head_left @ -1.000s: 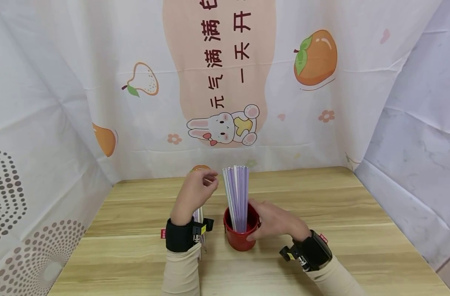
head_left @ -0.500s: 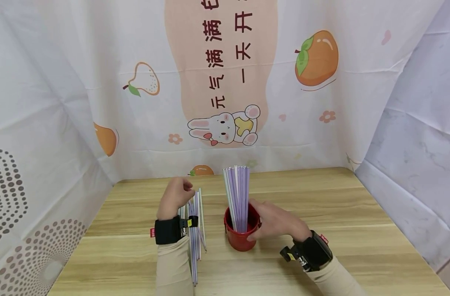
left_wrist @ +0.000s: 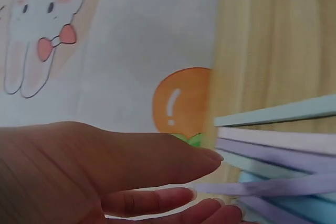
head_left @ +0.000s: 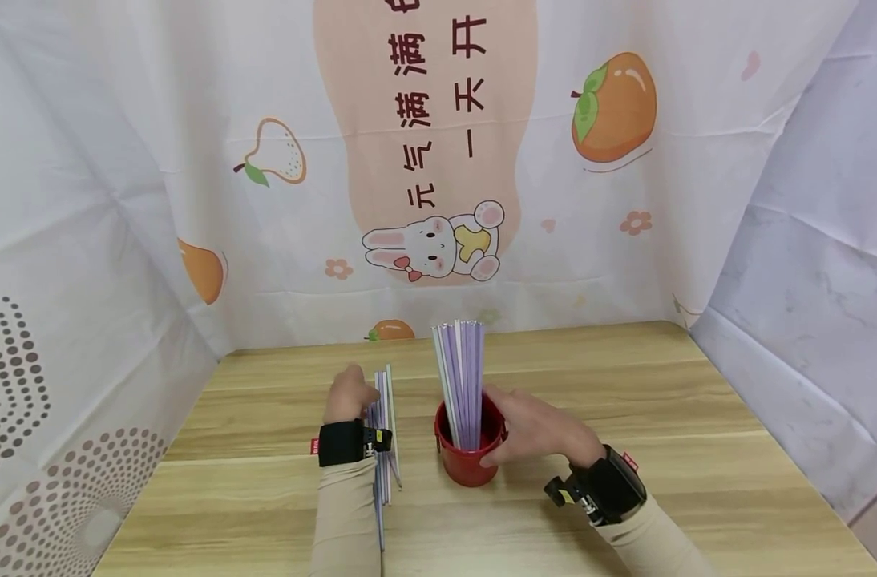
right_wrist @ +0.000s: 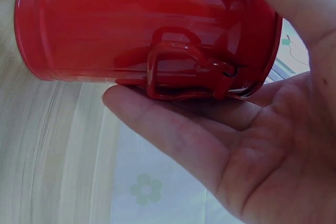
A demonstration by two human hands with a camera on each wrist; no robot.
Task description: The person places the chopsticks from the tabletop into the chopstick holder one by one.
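Note:
A small red bucket [head_left: 470, 463] stands upright on the wooden table with a bundle of thin lilac, white and pale green strips [head_left: 462, 385] rising out of it. My right hand [head_left: 535, 427] grips its right side, thumb at the front and fingers behind; the right wrist view shows them against the red wall [right_wrist: 131, 30] by a wire handle loop [right_wrist: 173, 72]. To the left, my left hand [head_left: 349, 397] reaches over loose strips [head_left: 386, 417] on the table. In the left wrist view, one lilac strip [left_wrist: 273, 186] has its end at the fingertips, with a gap below the thumb [left_wrist: 199, 162].
A white printed cloth [head_left: 280, 256] hangs behind the table's far edge, and pale cloth walls [head_left: 806, 320] close off both sides. The left forearm sleeve [head_left: 348, 513] lies alongside the loose strips and covers part of them.
My left hand has moved from beside the bucket's strips, left and down to the loose strips on the table. My right hand and the bucket have stayed in place.

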